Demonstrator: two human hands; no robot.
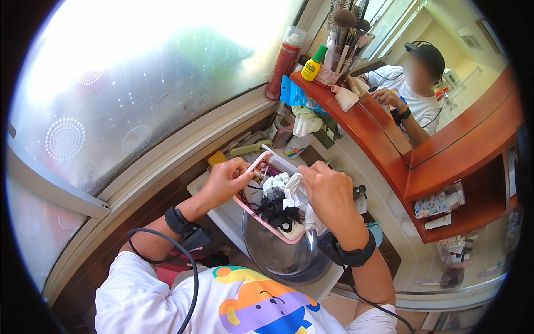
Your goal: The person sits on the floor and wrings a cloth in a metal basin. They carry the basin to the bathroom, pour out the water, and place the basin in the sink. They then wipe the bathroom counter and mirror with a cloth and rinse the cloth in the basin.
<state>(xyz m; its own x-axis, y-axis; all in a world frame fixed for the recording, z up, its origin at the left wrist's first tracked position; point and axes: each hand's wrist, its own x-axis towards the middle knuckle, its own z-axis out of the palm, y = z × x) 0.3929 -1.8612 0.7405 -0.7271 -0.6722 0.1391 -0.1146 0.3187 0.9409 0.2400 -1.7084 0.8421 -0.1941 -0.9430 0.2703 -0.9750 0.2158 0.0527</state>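
Note:
A pink plastic basket [286, 237] is held tilted over a dark, shiny round basin [267, 246]. My left hand [225, 181] grips its left rim, thumb over the edge. On the opposite side my right hand [327, 192] is closed at the rim, beside crumpled white tissue or cloth [292, 190]; its fingertips are partly hidden. Black hair-like strands [277, 211] lie in the middle of the basket. A white comb [281, 164] leans at the far end, and a white round-holed object [291, 228] lies at the near end.
Behind the basket, a light green-handled item [250, 147] and a white bottle [295, 146] stand on the counter. A wooden mirror shelf [363, 133] juts out at right, bearing a yellow glue bottle [312, 67] and makeup brushes [345, 37]. A frosted window [137, 96] borders the left.

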